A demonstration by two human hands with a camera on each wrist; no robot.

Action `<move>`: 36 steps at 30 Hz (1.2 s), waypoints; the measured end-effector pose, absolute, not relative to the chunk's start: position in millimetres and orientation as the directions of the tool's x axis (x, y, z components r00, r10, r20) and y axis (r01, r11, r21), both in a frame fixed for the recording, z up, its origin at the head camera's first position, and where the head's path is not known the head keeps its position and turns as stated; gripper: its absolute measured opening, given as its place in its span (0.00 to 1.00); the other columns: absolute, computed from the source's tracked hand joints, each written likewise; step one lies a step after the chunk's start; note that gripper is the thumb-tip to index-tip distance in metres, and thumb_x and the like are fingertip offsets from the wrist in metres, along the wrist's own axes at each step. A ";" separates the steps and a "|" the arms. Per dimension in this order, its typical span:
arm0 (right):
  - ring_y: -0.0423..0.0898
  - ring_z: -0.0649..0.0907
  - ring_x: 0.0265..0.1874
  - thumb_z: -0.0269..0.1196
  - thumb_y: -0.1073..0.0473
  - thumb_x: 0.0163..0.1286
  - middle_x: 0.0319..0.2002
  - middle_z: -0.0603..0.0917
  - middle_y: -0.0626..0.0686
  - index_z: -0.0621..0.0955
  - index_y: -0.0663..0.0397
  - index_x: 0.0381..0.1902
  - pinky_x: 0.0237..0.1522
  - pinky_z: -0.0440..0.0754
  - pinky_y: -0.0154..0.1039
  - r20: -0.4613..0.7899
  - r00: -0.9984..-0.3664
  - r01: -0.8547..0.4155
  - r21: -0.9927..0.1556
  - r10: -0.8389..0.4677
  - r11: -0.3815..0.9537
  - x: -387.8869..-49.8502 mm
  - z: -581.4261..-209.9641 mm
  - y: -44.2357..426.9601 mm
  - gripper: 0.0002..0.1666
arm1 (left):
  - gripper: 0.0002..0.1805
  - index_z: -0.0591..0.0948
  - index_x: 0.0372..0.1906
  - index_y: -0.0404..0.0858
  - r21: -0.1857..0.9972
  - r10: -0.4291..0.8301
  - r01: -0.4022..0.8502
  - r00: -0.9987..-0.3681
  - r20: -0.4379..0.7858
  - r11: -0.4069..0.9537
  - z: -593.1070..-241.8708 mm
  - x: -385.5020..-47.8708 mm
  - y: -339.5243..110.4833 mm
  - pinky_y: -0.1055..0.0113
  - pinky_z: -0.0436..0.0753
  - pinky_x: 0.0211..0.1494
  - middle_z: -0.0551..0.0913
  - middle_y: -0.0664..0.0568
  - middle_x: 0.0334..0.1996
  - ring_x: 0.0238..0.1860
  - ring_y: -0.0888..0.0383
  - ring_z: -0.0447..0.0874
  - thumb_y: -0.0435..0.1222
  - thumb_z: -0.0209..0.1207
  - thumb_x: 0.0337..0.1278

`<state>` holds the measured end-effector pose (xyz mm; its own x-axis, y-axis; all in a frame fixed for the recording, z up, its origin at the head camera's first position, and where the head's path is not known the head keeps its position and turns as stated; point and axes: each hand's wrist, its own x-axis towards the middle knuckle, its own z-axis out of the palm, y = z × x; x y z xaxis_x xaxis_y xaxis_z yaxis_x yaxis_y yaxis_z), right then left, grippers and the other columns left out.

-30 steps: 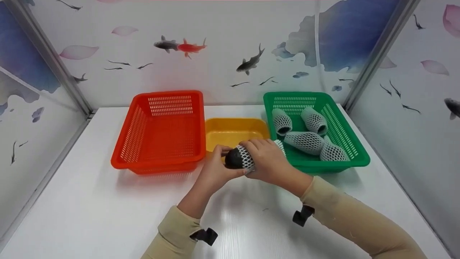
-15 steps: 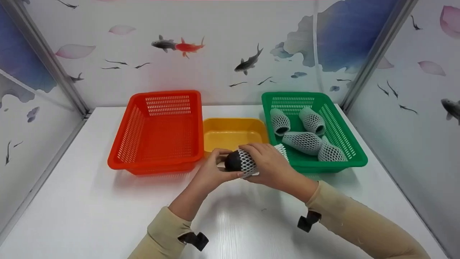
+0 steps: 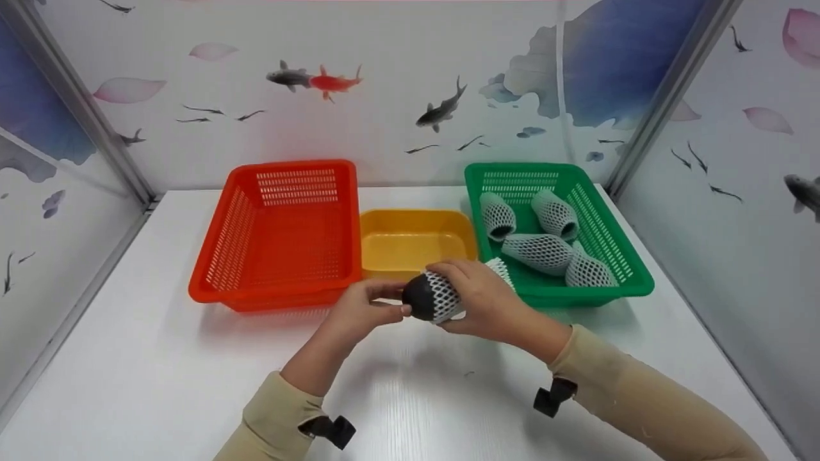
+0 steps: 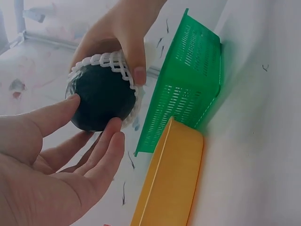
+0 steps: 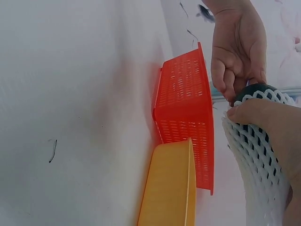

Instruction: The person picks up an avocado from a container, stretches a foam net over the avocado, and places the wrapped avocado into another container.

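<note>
A dark avocado (image 3: 418, 298) is held above the table's middle, its rounded end bare and the rest inside a white foam net sleeve (image 3: 445, 296). My right hand (image 3: 488, 301) grips the sleeve with the avocado in it; the sleeve's far end sticks out past the hand. My left hand (image 3: 352, 314) pinches the bare end, thumb and fingertips at its edge. The left wrist view shows the avocado (image 4: 101, 96) with the net's rim around its far side. In the right wrist view the net sleeve (image 5: 254, 160) trails from the right hand.
A red basket (image 3: 285, 294) stands left, with a shallow yellow tray (image 3: 419, 214) beside it. Several net sleeves (image 3: 541, 251), some appearing filled, lie in the green basket (image 3: 576, 296) at right. Patterned walls (image 3: 410, 77) close off the back and sides.
My left hand has drawn left and slightly down, its fingers moving out to the avocado's end. More of the dark end shows beyond the net. The right hand has lowered slightly.
</note>
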<state>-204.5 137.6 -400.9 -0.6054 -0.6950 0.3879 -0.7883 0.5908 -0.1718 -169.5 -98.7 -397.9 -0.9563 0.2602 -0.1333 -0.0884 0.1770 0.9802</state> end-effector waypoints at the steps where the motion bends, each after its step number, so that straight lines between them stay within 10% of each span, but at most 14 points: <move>1: 0.52 0.76 0.54 0.80 0.49 0.46 0.57 0.76 0.55 0.69 0.55 0.64 0.57 0.76 0.47 0.387 -0.604 -0.789 -0.170 -0.697 0.590 -204.8 -401.5 137.2 0.50 | 0.24 0.79 0.58 0.35 0.979 0.248 -0.100 -0.958 -0.143 0.179 -398.2 -169.1 -98.0 0.56 0.79 0.55 0.81 0.45 0.51 0.46 0.51 0.83 0.36 0.68 0.55; 36: 0.49 0.78 0.44 0.76 0.49 0.50 0.45 0.79 0.53 0.75 0.54 0.46 0.48 0.79 0.43 0.517 -0.442 -0.880 -0.094 -0.733 0.465 -216.8 -406.5 115.2 0.30 | 0.20 0.83 0.53 0.37 0.963 0.112 -0.078 -0.988 -0.110 0.256 -400.8 -175.4 -73.2 0.62 0.83 0.48 0.84 0.48 0.45 0.45 0.51 0.82 0.32 0.69 0.52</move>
<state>-216.8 115.2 -406.5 -0.4425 -0.7328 0.5169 -0.8802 0.4651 -0.0941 -175.4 -73.2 -400.8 -0.9875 0.1124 -0.1102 -0.0783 0.2563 0.9634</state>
